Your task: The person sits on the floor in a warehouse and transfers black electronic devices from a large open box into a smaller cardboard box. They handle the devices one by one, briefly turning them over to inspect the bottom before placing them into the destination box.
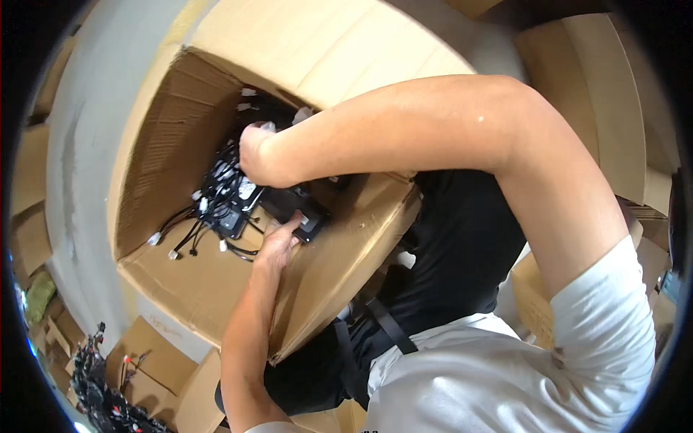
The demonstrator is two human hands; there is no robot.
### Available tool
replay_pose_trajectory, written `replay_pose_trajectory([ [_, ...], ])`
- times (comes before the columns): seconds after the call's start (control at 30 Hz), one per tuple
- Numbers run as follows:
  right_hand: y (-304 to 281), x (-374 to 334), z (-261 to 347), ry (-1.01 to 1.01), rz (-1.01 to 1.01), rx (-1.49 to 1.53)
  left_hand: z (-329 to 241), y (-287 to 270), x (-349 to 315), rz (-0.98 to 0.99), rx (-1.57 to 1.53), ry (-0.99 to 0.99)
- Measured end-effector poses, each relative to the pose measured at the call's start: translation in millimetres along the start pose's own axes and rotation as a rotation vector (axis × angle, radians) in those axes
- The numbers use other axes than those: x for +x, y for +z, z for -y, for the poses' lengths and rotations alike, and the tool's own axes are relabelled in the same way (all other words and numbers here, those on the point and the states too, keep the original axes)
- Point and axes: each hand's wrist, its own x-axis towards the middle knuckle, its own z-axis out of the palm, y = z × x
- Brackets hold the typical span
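Inside a creased cardboard box (159, 155), the left hand (279, 244) pinches a black slab (289, 202); about the right hand (261, 155) I cannot tell.

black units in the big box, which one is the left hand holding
The flat black unit with the left hand at its near edge, thumb on top; the units to its left lie among black cables, untouched by that hand.
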Motion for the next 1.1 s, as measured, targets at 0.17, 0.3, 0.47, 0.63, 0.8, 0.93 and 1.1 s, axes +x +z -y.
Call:
replay_pose_trajectory([
  [0.17, -11, 1, -4, -0.051, 0.096, -0.014, -4, 40, 28, 0.053, -0.387, 0.053],
  [0.3, -8, 10, -12, -0.011, 0.032, 0.164, 25, 11, 60, 0.218, -0.396, 0.103],
  [0.47, -18, 4, -16, -0.025, -0.003, 0.274, 36, -22, 85, 0.268, -0.210, 0.153],
  [0.63, -5, -3, -25, -0.017, -0.027, 0.310, 19, 11, 74, 0.251, -0.240, 0.139],
  [0.8, -9, 7, -13, -0.115, -0.285, 0.176, 48, -14, 99, -0.194, 0.248, 0.307],
  [0.93, 12, 18, -22, -0.132, -0.437, 0.048, 26, -4, 82, -0.444, 0.885, 0.173],
  [1.1, 49, 18, -50, -0.036, -0.187, -0.066, -99, 32, -69, -0.324, 1.185, 0.509],
])
